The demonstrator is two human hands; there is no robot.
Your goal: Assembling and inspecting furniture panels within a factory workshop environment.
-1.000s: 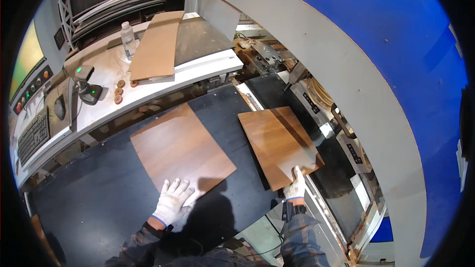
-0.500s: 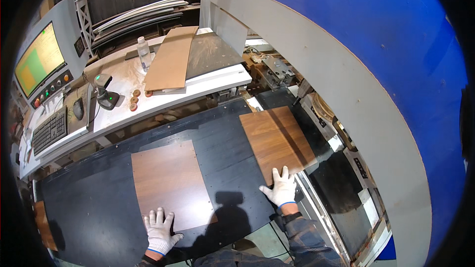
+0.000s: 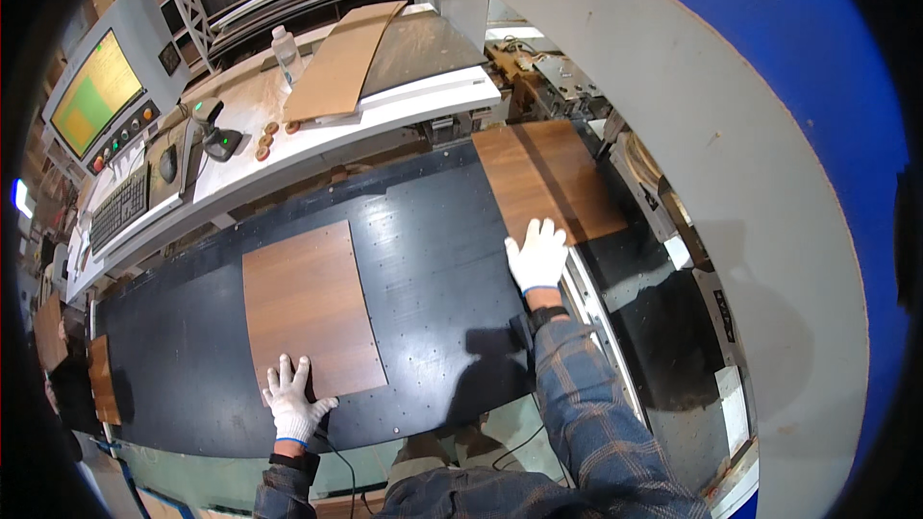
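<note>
at brown panels point(image 3: 310, 303), left hand point(image 3: 292, 406) and right hand point(image 3: 538, 261) splay palm-down.

1 corner of the right panel point(image 3: 543, 168) is hidden by the right hand point(image 3: 538, 259). The casing point(image 3: 808, 48) is cut off, the screen point(image 3: 96, 91) unreadable.

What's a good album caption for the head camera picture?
White-gloved left hand on one wood-grain panel, white-gloved right hand at another wood-grain panel.
</note>
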